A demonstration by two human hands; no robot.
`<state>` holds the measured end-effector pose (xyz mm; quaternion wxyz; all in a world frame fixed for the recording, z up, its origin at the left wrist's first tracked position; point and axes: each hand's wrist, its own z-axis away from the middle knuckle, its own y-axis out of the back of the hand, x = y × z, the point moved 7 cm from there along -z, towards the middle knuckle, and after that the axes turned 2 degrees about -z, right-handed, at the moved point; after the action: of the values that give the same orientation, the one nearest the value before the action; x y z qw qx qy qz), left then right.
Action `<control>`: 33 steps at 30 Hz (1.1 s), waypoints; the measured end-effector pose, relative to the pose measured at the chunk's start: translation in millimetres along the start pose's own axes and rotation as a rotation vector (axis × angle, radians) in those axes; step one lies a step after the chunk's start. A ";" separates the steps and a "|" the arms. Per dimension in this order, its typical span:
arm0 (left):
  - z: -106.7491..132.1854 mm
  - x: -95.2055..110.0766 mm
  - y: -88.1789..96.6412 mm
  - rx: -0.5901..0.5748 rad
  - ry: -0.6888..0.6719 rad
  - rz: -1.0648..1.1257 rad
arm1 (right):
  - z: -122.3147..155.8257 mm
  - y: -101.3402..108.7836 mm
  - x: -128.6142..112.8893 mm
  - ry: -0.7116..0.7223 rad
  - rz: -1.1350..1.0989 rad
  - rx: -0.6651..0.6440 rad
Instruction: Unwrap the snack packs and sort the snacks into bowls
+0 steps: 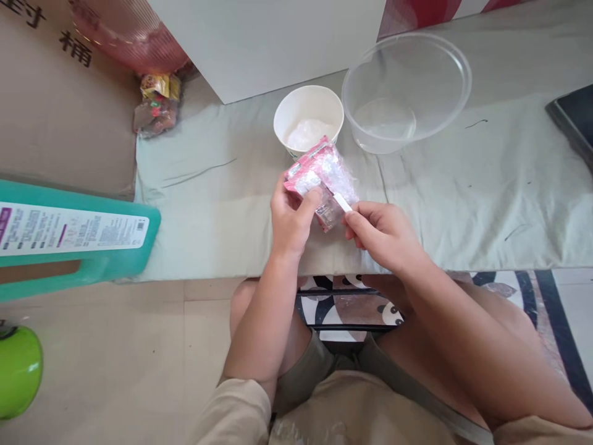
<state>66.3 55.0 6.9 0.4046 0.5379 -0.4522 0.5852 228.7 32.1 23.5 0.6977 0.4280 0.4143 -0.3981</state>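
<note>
My left hand (pixel 293 216) is closed around a pink-and-silver packet (pixel 340 170) in shiny clear wrapping, its thumb lying across the front. My right hand (pixel 382 233) pinches a slim white stick-like tool (pixel 341 202) between thumb and fingertips. The tool's far end meets the packet's wrapping; its exact shape there I cannot make out. Just beyond the packet stands a white paper bowl (pixel 309 93) with a whitish, translucent material (pixel 308 133) inside. The packet's upper edge overlaps the bowl's near side in view.
Right of the bowl stands a clear plastic tub (pixel 389 139). A large white box (pixel 278 43) sits behind. At left are a teal jug (pixel 111 266), a cardboard box (pixel 60 123) and small wrapped snacks (pixel 160 102). A dark flat object (pixel 574 120) lies at the right edge.
</note>
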 end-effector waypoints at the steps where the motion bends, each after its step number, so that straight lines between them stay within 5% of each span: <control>1: -0.6 1.4 3.2 0.026 0.000 0.021 | 1.7 -0.8 -0.6 0.004 0.025 -0.019; 9: -10.1 21.3 32.5 0.217 0.004 0.230 | 1.9 20.4 1.7 -0.105 0.370 -0.157; 12: -9.0 16.5 36.3 0.237 0.073 0.198 | -4.3 58.9 5.4 -0.125 0.557 0.034; 15: -2.5 5.8 29.1 0.190 0.102 0.073 | -8.4 86.1 9.6 0.008 0.672 0.237; 19: 9.7 -6.7 12.8 0.060 0.119 -0.218 | -13.0 93.6 31.5 0.142 0.732 0.354; 23: 10.1 4.4 16.3 0.072 0.002 -0.458 | -13.6 102.7 47.1 0.208 0.762 0.484; 28: 4.8 13.7 19.4 -0.006 -0.013 -0.726 | -4.9 123.1 34.0 0.101 0.792 0.601; 30: 6.9 14.9 16.2 -0.037 -0.010 -0.830 | -2.3 117.2 20.4 0.116 0.665 0.550; 33: 10.8 14.4 6.8 -0.106 -0.023 -0.925 | -3.3 78.9 -0.4 0.271 0.408 0.267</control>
<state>61.2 42.6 20.8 0.6450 0.6680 -0.1985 0.3136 299.6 60.3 44.0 0.6392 0.6400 0.3528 -0.2396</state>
